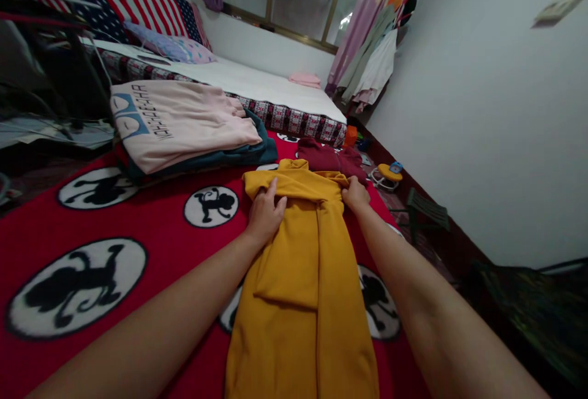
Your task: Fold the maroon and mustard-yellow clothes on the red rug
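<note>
A stack of folded clothes (184,123), pale pink printed fabric over dark teal, lies on the red blanket with white ovals and black figures (160,227). The left hand (266,212) rests, fingers slightly spread, on the folded-over top of the long mustard-yellow fabric garment (298,252), laid lengthwise on the blanket. The right hand (356,195) pinches that fold's right edge, near a crumpled maroon cloth garment (328,157).

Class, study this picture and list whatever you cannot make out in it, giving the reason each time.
All in the head view:
- Yellow top: near end cut off by the bottom edge.
- Teal garment: mostly hidden under the pink top.
- Maroon garment: near part hidden by the yellow top.
- Dark thing at lower right: too dim, cut off by the right edge.
</note>
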Demonstrator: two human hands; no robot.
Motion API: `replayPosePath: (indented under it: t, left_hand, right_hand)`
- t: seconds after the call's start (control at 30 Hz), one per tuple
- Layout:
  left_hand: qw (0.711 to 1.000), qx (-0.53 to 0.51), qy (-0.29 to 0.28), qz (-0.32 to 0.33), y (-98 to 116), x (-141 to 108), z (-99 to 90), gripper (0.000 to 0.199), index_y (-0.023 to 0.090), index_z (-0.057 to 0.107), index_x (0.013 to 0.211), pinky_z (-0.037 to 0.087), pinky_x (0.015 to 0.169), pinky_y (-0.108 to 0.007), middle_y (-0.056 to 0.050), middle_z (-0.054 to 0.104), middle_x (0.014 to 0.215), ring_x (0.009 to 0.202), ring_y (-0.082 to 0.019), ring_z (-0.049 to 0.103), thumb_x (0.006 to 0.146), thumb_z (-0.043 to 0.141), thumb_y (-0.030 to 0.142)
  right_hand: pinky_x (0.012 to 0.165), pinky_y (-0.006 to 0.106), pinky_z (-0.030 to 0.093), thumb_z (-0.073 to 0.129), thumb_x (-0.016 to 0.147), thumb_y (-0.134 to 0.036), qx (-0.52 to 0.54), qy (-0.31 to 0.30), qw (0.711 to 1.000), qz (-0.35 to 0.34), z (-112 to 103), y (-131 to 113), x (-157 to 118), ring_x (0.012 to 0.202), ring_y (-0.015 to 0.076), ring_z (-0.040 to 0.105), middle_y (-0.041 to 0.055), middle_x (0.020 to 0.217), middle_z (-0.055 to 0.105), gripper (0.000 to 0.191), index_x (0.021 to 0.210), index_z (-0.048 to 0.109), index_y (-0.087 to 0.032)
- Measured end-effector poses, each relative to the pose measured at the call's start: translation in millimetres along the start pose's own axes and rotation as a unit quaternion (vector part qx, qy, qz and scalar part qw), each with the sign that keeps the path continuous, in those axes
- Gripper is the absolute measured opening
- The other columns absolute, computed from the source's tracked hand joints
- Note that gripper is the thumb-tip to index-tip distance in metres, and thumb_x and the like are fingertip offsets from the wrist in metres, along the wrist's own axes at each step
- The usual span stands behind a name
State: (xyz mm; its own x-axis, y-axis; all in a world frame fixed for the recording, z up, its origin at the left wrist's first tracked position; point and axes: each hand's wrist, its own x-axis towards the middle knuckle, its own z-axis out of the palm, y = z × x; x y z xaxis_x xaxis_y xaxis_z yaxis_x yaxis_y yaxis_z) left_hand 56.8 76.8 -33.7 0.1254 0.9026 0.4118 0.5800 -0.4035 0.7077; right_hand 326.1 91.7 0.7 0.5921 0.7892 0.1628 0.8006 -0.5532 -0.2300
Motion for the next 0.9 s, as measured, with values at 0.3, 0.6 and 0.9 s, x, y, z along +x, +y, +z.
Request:
replayPosePath:
  t: [0.3,0.6,0.9]
  left_hand:
    - [0.999,-0.007,-0.037,0.024,3.8,-4.0,-6.2,0.047,0.016,0.063,0.128,0.049,0.095,-0.038,-0.012,0.072,0.107,0.098,-0.025,0.065,0.081,0.056,0.014]
    - [0.997,-0.013,-0.039,0.068,1.2,-21.1,-20.2,0.04,0.019,0.069,0.118,0.05,0.091,-0.034,-0.01,0.068,0.102,0.096,-0.022,0.063,0.081,0.056,0.011]
    - [0.995,-0.01,-0.076,0.067,-16.1,-41.1,-59.9,0.019,0.018,0.069,0.096,0.048,0.07,-0.027,-0.003,0.071,0.083,0.075,-0.017,0.064,0.078,0.063,0.02]
  right_hand:
    - [0.083,0.029,0.044,0.048,0.089,-0.023,0.134,0.092,0.946,-0.282,-32.2,-2.0,-128.0,0.092,0.0194,0.059,0.008,0.105,0.064,0.021,0.105,0.061,-0.019]
    - [0.068,0.025,0.039,0.054,0.086,-0.022,0.071,-0.012,0.947,-0.314,-29.5,-1.8,-183.6,0.084,0.0163,0.058,0.0025,0.094,0.062,0.015,0.091,0.068,-0.023]
    - [0.076,0.03,0.04,0.052,0.083,-0.01,0.022,0.038,0.943,-0.331,-60.0,9.1,-203.5,0.09,0.0205,0.055,0.007,0.096,0.062,0.02,0.086,0.069,-0.02]
